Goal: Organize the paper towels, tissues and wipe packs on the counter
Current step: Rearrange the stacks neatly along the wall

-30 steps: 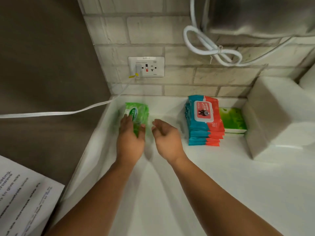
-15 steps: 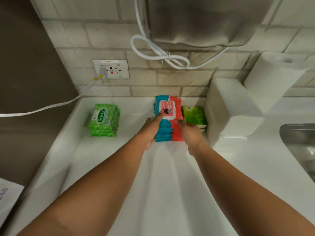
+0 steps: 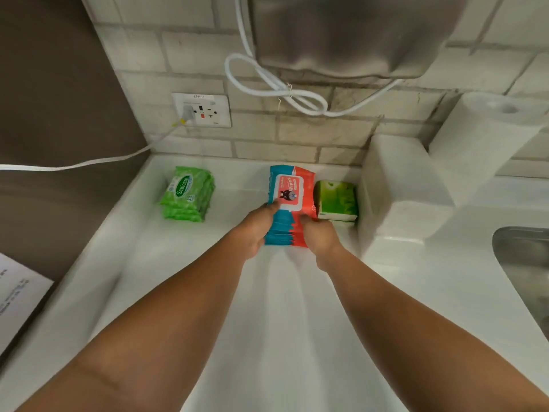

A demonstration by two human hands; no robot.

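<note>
A stack of blue-and-red wipe packs [image 3: 289,200] stands on the white counter [image 3: 285,307] near the back wall. My left hand [image 3: 254,230] grips its left side, thumb on the top pack. My right hand [image 3: 319,239] grips its right side, fingers curled at the edge. A stack of green Sanicare wipe packs [image 3: 187,193] sits apart to the left. A green tissue box [image 3: 337,200] touches the stack's right side. Right of it stand a white block of folded paper towels [image 3: 401,191] and a paper towel roll [image 3: 481,138].
A steel sink [image 3: 525,269] lies at the right edge. A wall socket [image 3: 202,110] with a white cable [image 3: 89,163] is at the back left. A metal dispenser [image 3: 350,34] with a looped white cord hangs above. Printed paper [image 3: 17,295] lies lower left.
My left hand let go of the green Sanicare packs and both hands moved right onto the blue-and-red stack, which they now grip from both sides. The view panned right.
</note>
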